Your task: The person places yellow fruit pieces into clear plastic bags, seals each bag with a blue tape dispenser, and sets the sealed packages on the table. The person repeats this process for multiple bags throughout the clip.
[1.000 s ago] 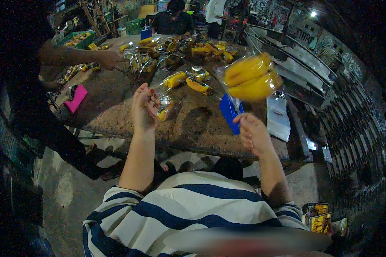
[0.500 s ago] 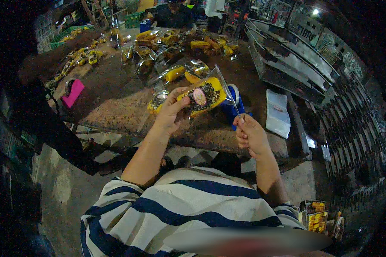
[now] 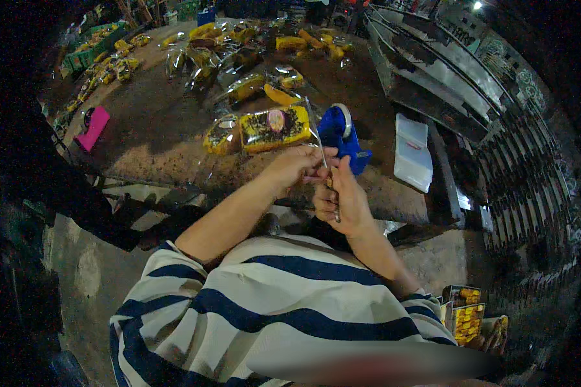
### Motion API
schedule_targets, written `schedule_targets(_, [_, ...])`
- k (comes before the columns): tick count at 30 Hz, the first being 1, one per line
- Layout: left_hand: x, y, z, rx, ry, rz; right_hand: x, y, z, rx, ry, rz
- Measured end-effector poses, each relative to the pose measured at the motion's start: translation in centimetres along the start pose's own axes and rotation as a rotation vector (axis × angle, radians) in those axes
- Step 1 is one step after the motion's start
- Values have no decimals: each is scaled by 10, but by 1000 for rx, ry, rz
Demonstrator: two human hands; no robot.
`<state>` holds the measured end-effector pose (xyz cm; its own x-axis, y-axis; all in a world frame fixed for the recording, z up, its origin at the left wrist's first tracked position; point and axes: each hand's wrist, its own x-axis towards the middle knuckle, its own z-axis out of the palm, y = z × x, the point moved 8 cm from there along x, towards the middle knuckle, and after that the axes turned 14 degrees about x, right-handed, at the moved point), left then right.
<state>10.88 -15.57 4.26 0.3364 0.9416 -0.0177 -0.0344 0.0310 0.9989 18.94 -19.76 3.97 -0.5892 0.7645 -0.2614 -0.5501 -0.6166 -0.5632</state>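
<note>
A yellow loaf cake [image 3: 258, 134] with dark sprinkles and a round pink sticker is inside a clear plastic bag [image 3: 315, 132], just beyond my hands over the near part of the table. My left hand [image 3: 297, 166] is closed with its fingertips at the bag's gathered end. Right against it, my right hand [image 3: 345, 200] is curled around the lower tip of that end, thumb upward. Something small and shiny shows among its fingers; I cannot tell what. A blue tape dispenser [image 3: 332, 132] stands just beyond my hands. Another bagged cake [image 3: 221, 137] touches the loaf's left side.
Several bagged yellow cakes [image 3: 245, 88] spread over the brown table [image 3: 155, 119]. A stack of clear bags [image 3: 413, 155] lies at the right, beside large metal trays [image 3: 426, 84]. A pink object [image 3: 95, 128] is at the left edge. A green crate [image 3: 97, 48] stands far left.
The bagged loaf has come down and lies more level. My left hand has left the cake for the bag's end, and my right hand has moved left to meet it.
</note>
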Motion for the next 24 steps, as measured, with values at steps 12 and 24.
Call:
schedule_targets(12, [-15,0,-21,-461,6,-67,23,-158,-56,-1504,574,-849])
schedule_targets(24, [-24,13,-16,394,54,82,-8,-128,-101,-1267,538,-960])
